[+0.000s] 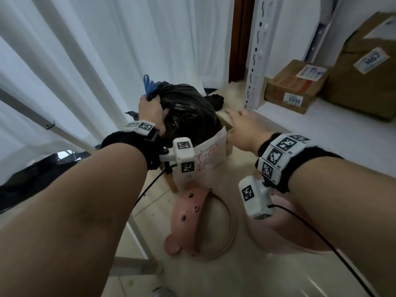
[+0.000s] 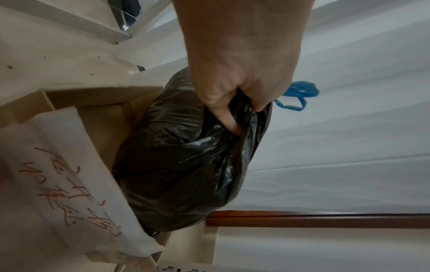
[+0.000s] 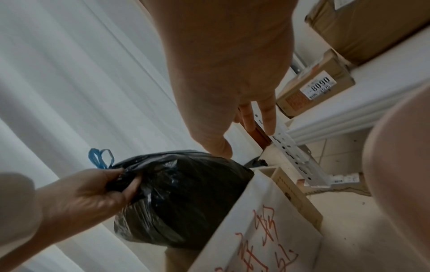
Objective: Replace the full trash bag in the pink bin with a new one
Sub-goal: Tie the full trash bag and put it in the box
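Step in hand: setting the full black trash bag [image 1: 188, 110] down into the cardboard box [image 1: 227, 125] beside the shelf, judging by where it hung.
Left hand [image 1: 151, 110]: fingers were curled tight round the gathered neck of the bag, just below the blue drawstring [image 1: 147, 85], which stuck up loose above the fist.
Right hand [image 1: 242, 127]: fingers were spread and straight, holding nothing, hovering near the box's far edge; whether it touched the cardboard I could not tell.
Bag position: partly inside the box, its upper half above the rim, pressed against the white sheet with red handwriting [image 2: 69, 184] that draped over the box's near wall.
Pink bin [image 1: 295, 236]: stood on the floor under the right forearm, mostly hidden; its pink lid [image 1: 188, 219] lay on the tiles beside it. No liner showed, and no new bag was in view.
Doing it well: the grip on the neck looked sound; probably best to lower the bag straight down, not drop it, so the thin plastic would not snag on the cardboard edge.
Free hand's use: likely steadying the box wall while the load settled.
Risk: the bag bulged wider than the opening seemed, so it might jam or tip the box.
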Available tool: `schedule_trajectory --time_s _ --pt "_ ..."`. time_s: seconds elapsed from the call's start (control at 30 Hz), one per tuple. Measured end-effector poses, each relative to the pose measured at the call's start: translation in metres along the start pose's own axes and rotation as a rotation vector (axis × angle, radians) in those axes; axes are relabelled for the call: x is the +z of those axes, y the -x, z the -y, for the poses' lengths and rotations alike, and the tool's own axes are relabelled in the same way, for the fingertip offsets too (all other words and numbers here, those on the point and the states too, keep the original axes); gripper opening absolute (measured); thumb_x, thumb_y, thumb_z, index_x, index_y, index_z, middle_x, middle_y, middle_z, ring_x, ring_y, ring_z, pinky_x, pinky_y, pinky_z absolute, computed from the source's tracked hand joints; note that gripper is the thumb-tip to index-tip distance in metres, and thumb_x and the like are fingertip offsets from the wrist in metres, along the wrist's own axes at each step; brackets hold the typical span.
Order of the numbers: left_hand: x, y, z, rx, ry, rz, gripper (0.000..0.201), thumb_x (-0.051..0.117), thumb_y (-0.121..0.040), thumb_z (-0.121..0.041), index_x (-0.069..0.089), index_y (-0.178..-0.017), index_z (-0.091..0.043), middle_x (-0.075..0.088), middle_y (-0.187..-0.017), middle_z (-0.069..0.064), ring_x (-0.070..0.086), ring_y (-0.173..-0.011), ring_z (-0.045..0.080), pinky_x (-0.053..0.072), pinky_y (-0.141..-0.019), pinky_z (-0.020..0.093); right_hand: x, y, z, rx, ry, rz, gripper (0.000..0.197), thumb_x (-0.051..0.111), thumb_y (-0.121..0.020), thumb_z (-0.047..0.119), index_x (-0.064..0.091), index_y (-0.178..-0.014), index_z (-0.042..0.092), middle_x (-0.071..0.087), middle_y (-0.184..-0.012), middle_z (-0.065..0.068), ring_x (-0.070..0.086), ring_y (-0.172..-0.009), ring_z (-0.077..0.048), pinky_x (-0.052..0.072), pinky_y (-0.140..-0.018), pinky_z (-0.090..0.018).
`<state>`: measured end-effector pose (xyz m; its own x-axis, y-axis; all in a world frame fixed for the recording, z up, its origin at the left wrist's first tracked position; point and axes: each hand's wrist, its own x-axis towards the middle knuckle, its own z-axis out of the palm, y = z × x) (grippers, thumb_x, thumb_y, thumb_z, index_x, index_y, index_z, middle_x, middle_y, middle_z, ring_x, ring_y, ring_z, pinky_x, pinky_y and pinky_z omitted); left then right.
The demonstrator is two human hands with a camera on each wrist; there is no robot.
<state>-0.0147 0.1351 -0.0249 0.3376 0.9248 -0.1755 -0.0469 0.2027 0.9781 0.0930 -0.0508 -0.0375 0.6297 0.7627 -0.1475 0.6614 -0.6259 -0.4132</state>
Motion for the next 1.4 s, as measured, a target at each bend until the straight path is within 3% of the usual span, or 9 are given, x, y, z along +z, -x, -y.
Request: schedule_trajectory --time_s 0.17,0.33,0.43,0.57,0.8,0.93,1.1,1.2,1.4 --pt "0.014 -0.007 0.006 0.037 0.159 0.039 0.035 0.044 -0.096 -0.006 0.044 -0.131 0.001 0.058 -0.096 0.005 0.06 -0.08 0.012 0.055 -0.062 0.017 0.013 -0.012 -0.004 -0.035 -0.007 0.017 0.067 0.048 -0.088 0.015 0.018 -0.148 0.026 0.027 -0.147 -0.013 0.025 -0.137 -0.036 0.031 -0.11 -0.047" --pt "-0.008 -0.017 0.037 -0.064 -0.463 0.012 0.032 0.045 -0.097 -0.018 0.052 -0.117 0.005 0.065 -0.105 0.019 0.062 -0.097 0.034 0.045 -0.086 0.036 0.032 -0.02 0.0 -0.05 -0.028 0.034 0.064 0.048 -0.09 0.017 0.02 -0.147 0.023 0.027 -0.149 -0.013 0.027 -0.137 -0.036 0.031 -0.111 -0.047" --pt "-0.016 -0.025 0.059 -0.152 -0.316 0.074 0.025 0.054 -0.092 -0.028 0.059 -0.091 -0.003 0.053 -0.062 -0.001 0.059 -0.055 0.004 0.042 -0.06 0.02 0.049 -0.02 0.004 -0.063 0.005 0.068 0.063 0.046 -0.09 0.018 0.021 -0.146 0.025 0.027 -0.149 -0.012 0.027 -0.137 -0.037 0.03 -0.111 -0.052" --pt "-0.014 -0.033 0.07 -0.086 -0.471 0.074 0.076 0.054 -0.066 -0.049 0.053 -0.121 0.003 0.061 -0.119 0.022 0.058 -0.116 0.035 0.049 -0.095 0.041 0.055 -0.018 0.009 -0.074 0.026 0.1 0.064 0.047 -0.09 0.02 0.019 -0.147 0.027 0.026 -0.149 -0.011 0.025 -0.138 -0.036 0.03 -0.111 -0.052" --pt "-0.014 -0.019 0.057 -0.031 -0.475 0.114 0.105 0.055 -0.044 -0.057 0.047 -0.129 0.003 0.049 -0.134 0.028 0.048 -0.123 0.045 0.041 -0.103 0.052 0.025 0.018 0.014 -0.085 -0.01 0.045 0.064 0.046 -0.089 0.017 0.021 -0.148 0.024 0.031 -0.147 -0.012 0.03 -0.135 -0.033 0.033 -0.11 -0.047" --pt "-0.002 0.055 0.02 0.003 -0.461 0.251 0.072 0.06 -0.069 -0.044 0.053 -0.118 0.009 0.054 -0.123 0.035 0.052 -0.111 0.053 0.043 -0.095 0.059 0.002 0.057 0.007 -0.093 0.005 0.015 0.063 0.053 -0.088 0.02 0.027 -0.145 0.024 0.039 -0.144 -0.012 0.038 -0.132 -0.031 0.037 -0.108 -0.045" --pt "0.023 0.15 -0.009 0.096 -0.537 0.398 0.019 0.054 -0.09 -0.028 0.06 -0.092 -0.01 0.056 -0.082 0.005 0.053 -0.081 0.021 0.045 -0.079 0.032 -0.039 0.124 -0.016 -0.037 0.057 -0.053 0.057 0.052 -0.091 0.022 0.032 -0.144 0.014 0.041 -0.142 -0.018 0.039 -0.13 -0.035 0.031 -0.107 -0.039" --pt "0.041 0.194 -0.011 0.134 -0.528 0.476 0.023 0.052 -0.091 -0.021 0.047 -0.068 -0.019 0.052 -0.083 0.009 0.05 -0.08 0.02 0.042 -0.08 0.032 -0.054 0.157 -0.041 0.014 0.066 -0.09 0.056 0.053 -0.09 0.025 0.034 -0.141 0.013 0.044 -0.139 -0.019 0.041 -0.126 -0.039 0.034 -0.106 -0.042" --pt "0.077 0.252 0.017 0.223 -0.698 0.643 0.017 0.051 -0.093 -0.019 0.054 -0.076 -0.016 0.06 -0.082 0.006 0.059 -0.084 0.024 0.05 -0.084 0.037 -0.052 0.213 -0.111 0.124 0.136 -0.002 0.053 0.054 -0.09 0.021 0.037 -0.14 0.014 0.045 -0.14 -0.016 0.042 -0.127 -0.034 0.035 -0.105 -0.04"
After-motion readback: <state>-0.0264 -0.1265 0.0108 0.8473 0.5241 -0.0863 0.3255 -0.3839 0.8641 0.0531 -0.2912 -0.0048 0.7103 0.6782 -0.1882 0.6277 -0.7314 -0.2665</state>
